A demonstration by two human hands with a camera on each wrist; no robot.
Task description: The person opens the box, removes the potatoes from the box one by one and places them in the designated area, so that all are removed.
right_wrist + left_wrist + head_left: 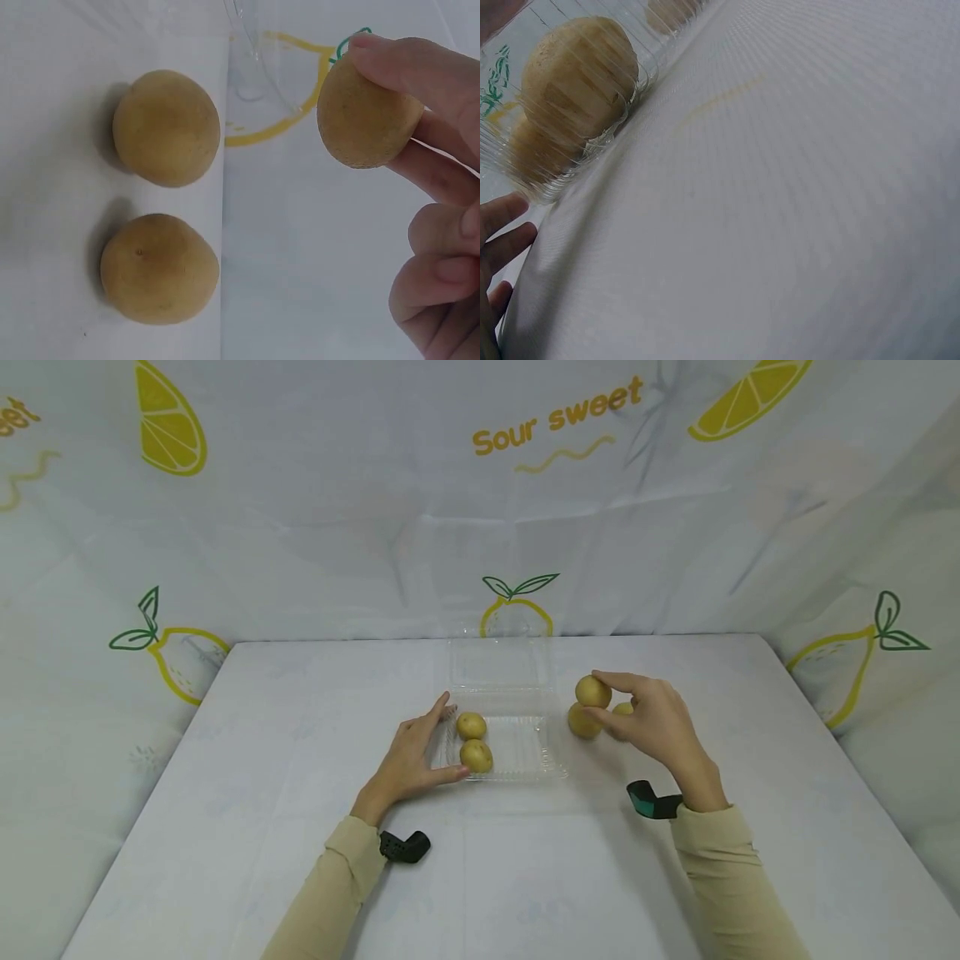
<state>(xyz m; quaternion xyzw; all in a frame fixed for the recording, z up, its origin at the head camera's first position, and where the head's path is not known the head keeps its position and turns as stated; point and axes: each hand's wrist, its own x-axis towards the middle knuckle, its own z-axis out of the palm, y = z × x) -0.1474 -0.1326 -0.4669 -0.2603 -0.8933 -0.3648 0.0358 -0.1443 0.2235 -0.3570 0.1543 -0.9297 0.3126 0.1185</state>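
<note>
A clear plastic clamshell container [517,747] stands on the table with its lid [498,664] raised at the back. Two small potatoes [476,756] sit along its left side, and ribbed plastic covers part of one potato [581,75] in the left wrist view. My left hand [408,760] spans the container's left end, thumb at the front and fairly straight fingers toward the back, touching the rim. Between thumb and fingertips, my right hand [660,718] pinches a potato [367,112] above the table, right of the container. Two more potatoes [166,129] rest on the table beneath it.
A white cloth covers the table [300,710]. Behind it hangs a white curtain [337,552] printed with lemons and lettering, which also runs along both sides. Each wrist carries a dark camera mount [405,847].
</note>
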